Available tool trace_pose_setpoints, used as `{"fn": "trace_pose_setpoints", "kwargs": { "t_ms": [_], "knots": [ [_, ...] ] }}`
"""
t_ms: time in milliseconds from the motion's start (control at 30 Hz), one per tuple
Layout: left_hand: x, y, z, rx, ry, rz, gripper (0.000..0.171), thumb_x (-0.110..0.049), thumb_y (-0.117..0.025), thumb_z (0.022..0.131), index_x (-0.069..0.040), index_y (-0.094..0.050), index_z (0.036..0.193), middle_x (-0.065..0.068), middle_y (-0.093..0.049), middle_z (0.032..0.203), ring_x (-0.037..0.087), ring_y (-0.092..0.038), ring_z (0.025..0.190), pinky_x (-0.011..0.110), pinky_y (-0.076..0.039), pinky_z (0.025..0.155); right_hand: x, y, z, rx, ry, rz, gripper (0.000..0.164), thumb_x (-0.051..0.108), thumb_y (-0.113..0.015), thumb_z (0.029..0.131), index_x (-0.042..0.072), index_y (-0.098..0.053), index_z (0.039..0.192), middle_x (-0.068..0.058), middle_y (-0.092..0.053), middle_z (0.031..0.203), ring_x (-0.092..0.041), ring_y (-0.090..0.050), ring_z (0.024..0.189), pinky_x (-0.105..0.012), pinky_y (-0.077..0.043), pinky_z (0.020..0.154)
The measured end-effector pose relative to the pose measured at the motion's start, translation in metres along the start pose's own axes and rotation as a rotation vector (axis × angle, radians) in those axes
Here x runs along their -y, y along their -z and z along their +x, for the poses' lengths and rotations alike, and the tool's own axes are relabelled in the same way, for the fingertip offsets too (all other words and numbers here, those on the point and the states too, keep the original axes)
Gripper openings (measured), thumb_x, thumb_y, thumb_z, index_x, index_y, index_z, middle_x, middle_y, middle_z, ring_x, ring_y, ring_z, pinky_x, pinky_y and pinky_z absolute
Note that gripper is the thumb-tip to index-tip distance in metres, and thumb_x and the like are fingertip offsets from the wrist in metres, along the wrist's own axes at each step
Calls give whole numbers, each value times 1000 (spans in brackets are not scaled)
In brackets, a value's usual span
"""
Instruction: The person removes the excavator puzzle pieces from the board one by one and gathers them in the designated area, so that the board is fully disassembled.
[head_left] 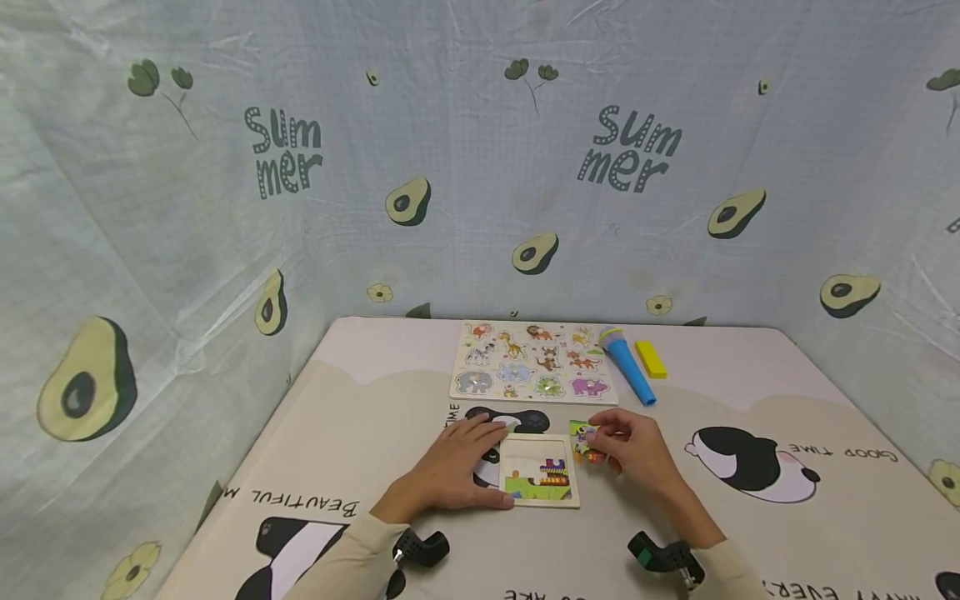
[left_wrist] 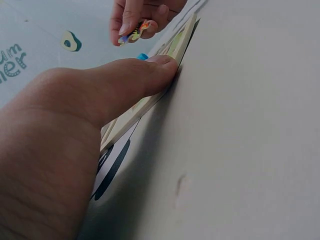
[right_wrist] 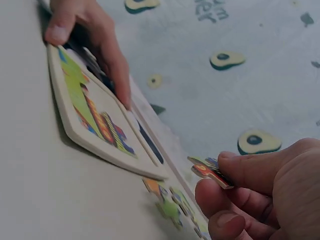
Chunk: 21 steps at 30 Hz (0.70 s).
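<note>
A small square wooden puzzle board (head_left: 576, 487), partly filled along its lower part with colourful pieces, lies flat in front of me. My left hand (head_left: 457, 467) rests along its left side, thumb at the near corner and outstretched fingers by the far one. In the left wrist view, the left thumb (left_wrist: 135, 77) presses on the frame's edge. To the right of the board, my right hand (head_left: 637, 450) pinches a small colourful puzzle piece (right_wrist: 212, 172) between thumb and fingers. Several loose puzzle pieces (right_wrist: 171, 207) lie beside the board, beneath the right hand, partly covered by it in the head view.
Behind the board lies a larger animal peg puzzle (head_left: 532, 362). A blue toy microphone (head_left: 630, 371) and a yellow block (head_left: 650, 359) lie to its right. The tabletop (head_left: 360, 442) has printed dogs and lettering, with a patterned curtain (head_left: 465, 150) behind and at both sides.
</note>
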<state>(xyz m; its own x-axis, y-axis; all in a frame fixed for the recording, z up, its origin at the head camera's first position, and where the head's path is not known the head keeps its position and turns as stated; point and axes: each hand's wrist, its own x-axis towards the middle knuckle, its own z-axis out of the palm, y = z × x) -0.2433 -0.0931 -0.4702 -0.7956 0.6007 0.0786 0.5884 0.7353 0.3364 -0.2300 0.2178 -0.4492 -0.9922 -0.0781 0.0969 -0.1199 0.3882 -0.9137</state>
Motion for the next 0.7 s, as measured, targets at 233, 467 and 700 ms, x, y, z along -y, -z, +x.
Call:
{"fn": "trace_pose_setpoints", "kwargs": {
  "t_ms": [233,467,700],
  "knots": [
    [0,0,0,-2,0,1,103,-80,-65,74,-22,-42,156,-5,-39,161,22,-24,154,51,-20,124,-11,14,3,-52,-50,-103,23,13,-74,93,0,-72,112,-8,-67,87,-18,-55,61,-24,-47,48],
    [0,1,-1,1,7,-4,103,-80,-64,74,-23,-42,156,-5,-39,161,22,-23,154,51,-20,124,-16,17,4,-57,-123,-179,21,13,-75,92,0,-74,108,-6,-64,77,-18,-57,55,-25,-47,46],
    [-1,1,-1,7,13,-7,102,-80,-65,74,-22,-42,156,-5,-38,162,23,-24,154,51,-19,124,-20,19,3,-52,-144,-203,22,14,-79,88,0,-72,103,-5,-62,70,-16,-57,50,-23,-45,44]
  ]
}}
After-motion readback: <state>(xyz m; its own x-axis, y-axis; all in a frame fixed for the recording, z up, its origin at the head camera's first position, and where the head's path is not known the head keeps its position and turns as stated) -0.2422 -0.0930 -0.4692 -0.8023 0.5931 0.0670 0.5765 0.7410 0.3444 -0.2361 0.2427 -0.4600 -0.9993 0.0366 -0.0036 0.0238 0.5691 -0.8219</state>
